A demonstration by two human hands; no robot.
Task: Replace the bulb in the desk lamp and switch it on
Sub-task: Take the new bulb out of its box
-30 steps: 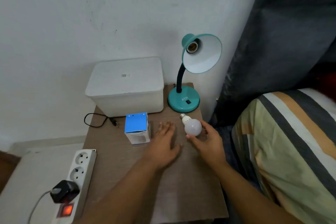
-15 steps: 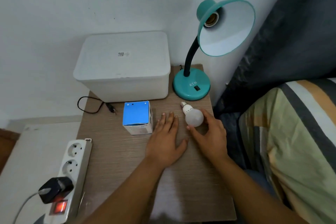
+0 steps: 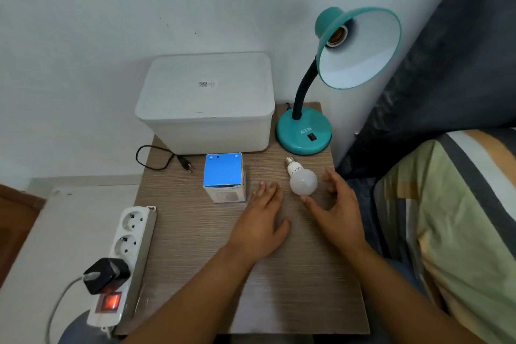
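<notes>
1. A white bulb (image 3: 302, 181) lies on its side on the wooden desk (image 3: 195, 232), its screw cap pointing toward the back, near the base of the teal desk lamp (image 3: 304, 132).
2. The right hand (image 3: 336, 209) curves around the bulb from the front and right, fingers (image 3: 332, 179) spread wide. The thumb tip sits at the bulb's near edge; whether it actually touches the glass is hard to tell from this angle. The other fingers stand clear of it.
3. The left hand (image 3: 261, 225) lies flat, palm down, on the desk just left of the bulb, fingers extended and together, gripping nothing.
4. The lamp stands at the back right corner of the desk. Its shade (image 3: 360, 47) tilts toward the camera and shows a bare socket (image 3: 336, 36). A black rocker switch (image 3: 312, 136) sits on the base.
5. A small blue-topped box (image 3: 223, 176) stands left of the left hand, in front of a large white lidded container (image 3: 206, 100).
6. A loose black plug (image 3: 185, 162) with its cord lies beside the box.
7. A white power strip (image 3: 125, 257) lies along the desk's left edge, its red switch lit, with one black adapter (image 3: 106, 274) plugged in.
</notes>
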